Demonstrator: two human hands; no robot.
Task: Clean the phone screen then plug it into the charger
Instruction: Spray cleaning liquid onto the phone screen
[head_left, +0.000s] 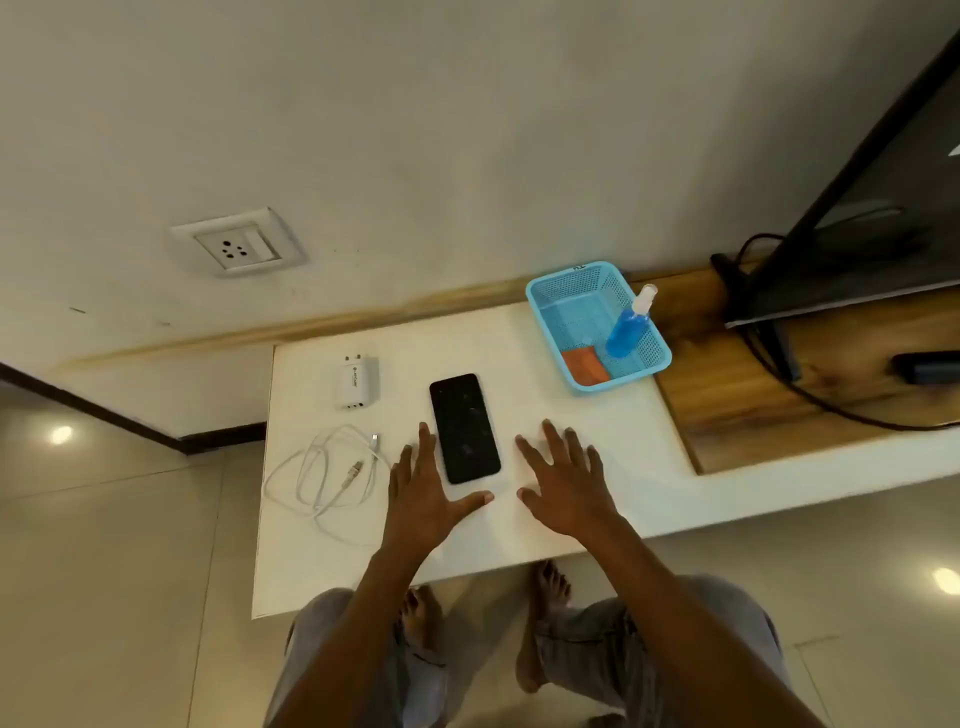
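A black phone (464, 427) lies screen up on the white table (571, 467), with smudges on its glass. My left hand (423, 493) rests flat just left of the phone, fingers spread, holding nothing. My right hand (566, 483) lies flat to the phone's right, also spread and empty. A white charger adapter (355, 382) sits at the back left of the table. In front of it lies a coiled white cable (327, 480). A blue spray bottle (629, 325) and an orange cloth (586, 365) sit in a blue basket (550, 301) at the back right.
A white wall socket (238, 248) is on the wall above and left of the table. A dark TV (857, 208) with black cords stands on a wooden shelf (753, 395) at the right. My legs and bare feet are under the table's near edge.
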